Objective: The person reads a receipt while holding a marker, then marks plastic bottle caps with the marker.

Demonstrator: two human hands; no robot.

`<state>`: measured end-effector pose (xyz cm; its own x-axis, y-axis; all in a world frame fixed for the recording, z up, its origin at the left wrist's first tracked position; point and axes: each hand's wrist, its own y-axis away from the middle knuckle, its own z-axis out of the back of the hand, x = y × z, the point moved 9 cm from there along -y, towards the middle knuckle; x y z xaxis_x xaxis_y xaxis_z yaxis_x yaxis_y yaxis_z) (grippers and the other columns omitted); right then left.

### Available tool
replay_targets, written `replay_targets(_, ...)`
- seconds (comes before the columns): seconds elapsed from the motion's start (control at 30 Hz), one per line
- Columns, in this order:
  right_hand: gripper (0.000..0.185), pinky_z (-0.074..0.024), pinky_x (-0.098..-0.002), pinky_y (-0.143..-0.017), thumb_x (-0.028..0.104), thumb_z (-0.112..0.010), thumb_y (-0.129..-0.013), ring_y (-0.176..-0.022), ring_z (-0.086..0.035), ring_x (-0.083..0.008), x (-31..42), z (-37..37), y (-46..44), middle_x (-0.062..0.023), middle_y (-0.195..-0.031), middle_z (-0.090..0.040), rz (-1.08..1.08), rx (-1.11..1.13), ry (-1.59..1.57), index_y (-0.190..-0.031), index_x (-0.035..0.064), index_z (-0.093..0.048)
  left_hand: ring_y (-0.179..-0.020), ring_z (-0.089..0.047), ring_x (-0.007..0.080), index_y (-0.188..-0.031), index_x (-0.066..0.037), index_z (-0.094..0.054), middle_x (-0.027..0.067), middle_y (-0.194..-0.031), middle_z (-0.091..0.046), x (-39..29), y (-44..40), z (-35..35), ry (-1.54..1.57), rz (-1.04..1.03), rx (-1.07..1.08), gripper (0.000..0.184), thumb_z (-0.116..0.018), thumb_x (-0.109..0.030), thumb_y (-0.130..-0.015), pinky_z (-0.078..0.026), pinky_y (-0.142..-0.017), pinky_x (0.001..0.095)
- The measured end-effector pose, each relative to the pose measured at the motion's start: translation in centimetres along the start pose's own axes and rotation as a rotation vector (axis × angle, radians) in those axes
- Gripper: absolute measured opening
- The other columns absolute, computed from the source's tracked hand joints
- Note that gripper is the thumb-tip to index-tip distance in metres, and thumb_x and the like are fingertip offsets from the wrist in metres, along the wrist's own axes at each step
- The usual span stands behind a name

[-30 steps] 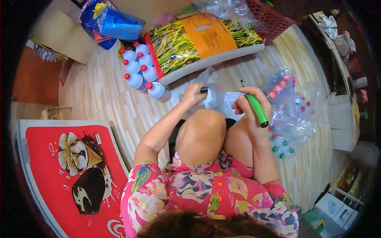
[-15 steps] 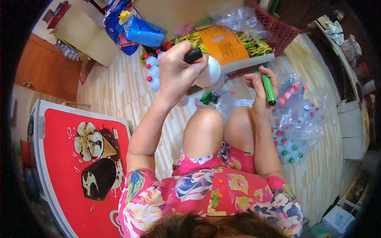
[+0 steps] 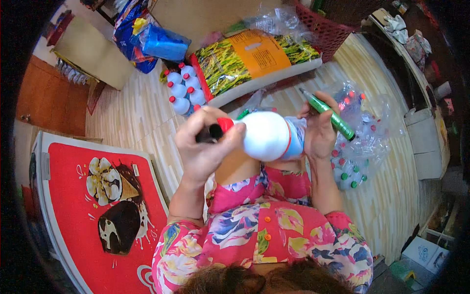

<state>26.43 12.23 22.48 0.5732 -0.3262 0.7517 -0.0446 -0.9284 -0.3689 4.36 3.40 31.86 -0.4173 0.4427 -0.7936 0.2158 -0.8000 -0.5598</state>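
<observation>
In the head view, the bottle (image 3: 267, 136) lies sideways above the knees (image 3: 237, 169), between the hands. The left hand (image 3: 198, 147) pinches its red cap (image 3: 224, 124) and holds a black cap (image 3: 215, 131); the right hand (image 3: 320, 134) is at its base, holding the green marker (image 3: 330, 117), tip pointing up and away from the bottle. Floor (image 3: 132, 112) shows between the chest (image 3: 61, 196) and standing bottles (image 3: 180, 106); bagged bottles (image 3: 352, 171) sit near the right forearm.

Half a second earlier, the left hand was farther forward, the hands well apart.

The wood-patterned floor runs to the patterned pack (image 3: 220, 73), basket (image 3: 333, 34) and carton (image 3: 427, 147).
</observation>
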Motion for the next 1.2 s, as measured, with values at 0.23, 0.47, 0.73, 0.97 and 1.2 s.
replay_targets(0.23,0.021,-0.0456,-0.0236,-0.067,0.011,-0.067,-0.076,-0.071,-0.054,-0.0091,-0.1,-6.4,0.6,-0.0025,-0.079,-0.058,-0.32,0.156,0.118,-0.093,0.0017,-0.06,-0.062,-0.049,0.0042,-0.068,-0.003,-0.055,0.0018,-0.072,-0.059,2.0,1.1,0.4,0.095,0.099,0.009,0.02,-0.076,-0.003,-0.07,-0.038,-0.054,0.0194)
replay_targets(0.47,0.016,-0.0403,-0.0216,-0.056,0.011,-0.069,-0.073,-0.061,-0.05,-0.0074,-0.7,-7.3,-0.6,-0.0019,-0.07,-0.058,-0.209,0.146,0.241,-0.076,0.0033,-0.055,-0.06,-0.048,0.0023,-0.072,-0.002,-0.059,-0.0014,-0.068,-0.057,3.9,1.1,1.0,0.039,0.187,-0.028,0.017,-0.075,-0.004,-0.071,-0.038,-0.052,0.0178)
replay_targets(0.73,0.017,-0.0396,-0.0224,-0.056,0.011,-0.071,-0.07,-0.061,-0.05,-0.0079,-0.8,-7.8,-0.5,-0.002,-0.066,-0.056,-0.132,0.215,0.379,-0.07,0.0033,-0.056,-0.061,-0.049,0.0035,-0.071,-0.001,-0.058,0.0005,-0.07,-0.058,4.7,1.2,0.9,0.098,0.136,-0.033,0.017,-0.075,-0.003,-0.07,-0.04,-0.054,0.0189)
replay_targets(0.97,0.015,-0.0376,-0.022,-0.055,0.006,-0.069,-0.067,-0.058,-0.048,-0.0085,-1.6,-7.7,-0.4,-0.0024,-0.066,-0.055,-0.152,0.223,0.361,-0.071,0.0038,-0.054,-0.061,-0.052,0.0063,-0.069,0.0,-0.057,0.0034,-0.07,-0.059,5.2,1.0,1.2,0.054,0.163,-0.035,0.019,-0.076,-0.002,-0.069,-0.041,-0.054,0.0206)
replay_targets(1.2,0.015,-0.0391,-0.0221,-0.054,0.007,-0.072,-0.07,-0.059,-0.049,-0.0073,-1.6,-7.4,-0.5,-0.0016,-0.066,-0.057,-0.073,0.173,0.366,-0.072,0.0031,-0.057,-0.061,-0.052,0.006,-0.069,0.0,-0.057,0.0033,-0.071,-0.06,5.8,1.1,1.4,0.074,0.132,-0.055,0.019,-0.076,-0.002,-0.068,-0.042,-0.054,0.0205)
